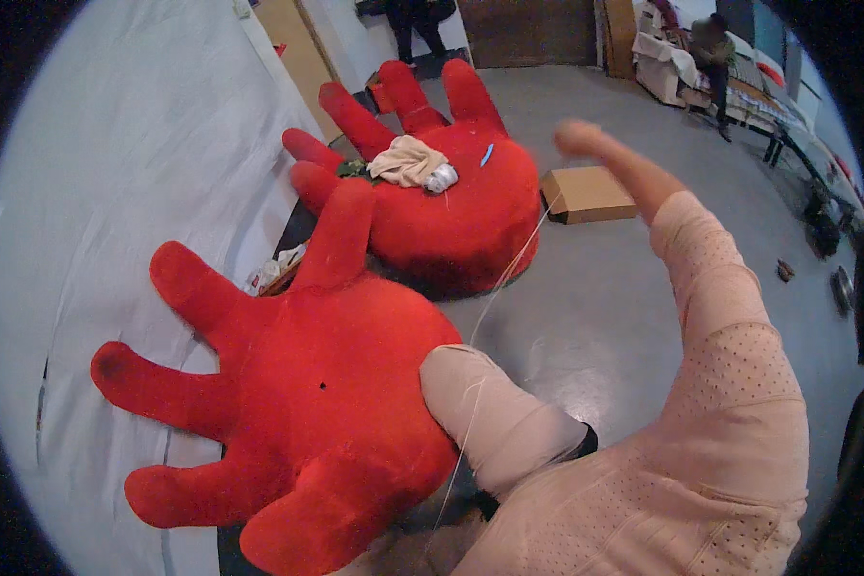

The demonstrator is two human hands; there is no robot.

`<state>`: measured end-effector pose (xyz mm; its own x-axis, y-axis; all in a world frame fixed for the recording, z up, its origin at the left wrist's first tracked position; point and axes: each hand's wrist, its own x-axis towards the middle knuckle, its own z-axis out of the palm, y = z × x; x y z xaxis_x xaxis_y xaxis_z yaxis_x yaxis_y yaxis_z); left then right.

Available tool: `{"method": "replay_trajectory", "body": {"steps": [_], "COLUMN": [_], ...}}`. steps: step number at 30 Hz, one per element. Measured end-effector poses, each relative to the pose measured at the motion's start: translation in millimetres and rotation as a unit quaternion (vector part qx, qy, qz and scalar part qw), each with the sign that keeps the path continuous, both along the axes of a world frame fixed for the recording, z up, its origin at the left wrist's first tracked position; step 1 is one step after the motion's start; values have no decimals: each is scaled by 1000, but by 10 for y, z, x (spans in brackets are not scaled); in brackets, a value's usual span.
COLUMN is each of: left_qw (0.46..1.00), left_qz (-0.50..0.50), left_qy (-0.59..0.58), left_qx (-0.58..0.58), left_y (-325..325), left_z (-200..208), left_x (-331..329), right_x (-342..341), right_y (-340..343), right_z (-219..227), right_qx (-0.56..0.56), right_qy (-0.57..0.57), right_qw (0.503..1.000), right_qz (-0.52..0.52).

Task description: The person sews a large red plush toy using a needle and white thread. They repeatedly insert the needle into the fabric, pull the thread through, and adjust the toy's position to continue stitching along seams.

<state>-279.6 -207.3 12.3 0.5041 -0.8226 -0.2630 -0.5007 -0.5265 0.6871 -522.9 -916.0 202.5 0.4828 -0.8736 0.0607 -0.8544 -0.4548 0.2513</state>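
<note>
My right hand (578,141) is raised at arm's length at the upper right, closed and blurred. What it holds, if anything, I cannot make out. A thin white thread (490,302) runs from below that hand down across my bent knee (470,389) toward the lower edge. The knee presses against a large red plush hand (341,370), whose thick fingers point left and whose palm has a small dark hole. My left hand does not show; a blurred pinkish patch is at the bottom edge.
Behind lies a second red plush hand (466,226), bearing a beige cloth (408,161), a whitish roll (441,179) and a blue strip (487,155). A cardboard box (590,195) stands on the grey floor. White sheeting (115,182) hangs left. Two people are in the background.
</note>
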Motion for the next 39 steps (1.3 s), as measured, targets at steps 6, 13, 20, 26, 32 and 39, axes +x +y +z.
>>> {"method": "replay_trajectory", "body": {"steps": [6, 13, 20, 26, 32, 39], "left_qw": [999, 997, 904, 857, 933, 972], "left_qz": [14, 4, 420, 378, 217, 206], "left_qy": [-20, -68, 69, 153, 221, 21], "left_qx": [20, -38, -39, -314, -181, -113], "left_y": [136, 1044, 2037, 1136, -115, 181], "left_z": [-4, -66, 444, 131, -387, -1024], "left_x": [31, 530, 1394, 2425, 2785, 2850], "right_x": [-289, 201, 1524, 2649, 3408, 4075], "right_y": [224, 1084, 2516, 3730, 4304, 4638], "right_z": [278, 55, -1057, -1514, -1953, -2212], "right_qx": [25, 185, 65, 383, 716, 746], "right_qy": [-822, -729, -271, -323, -351, -268], "right_qw": [566, 655, 866, 755, 550, 540], "right_qz": [-55, 69, 415, 422, 247, 283]}}
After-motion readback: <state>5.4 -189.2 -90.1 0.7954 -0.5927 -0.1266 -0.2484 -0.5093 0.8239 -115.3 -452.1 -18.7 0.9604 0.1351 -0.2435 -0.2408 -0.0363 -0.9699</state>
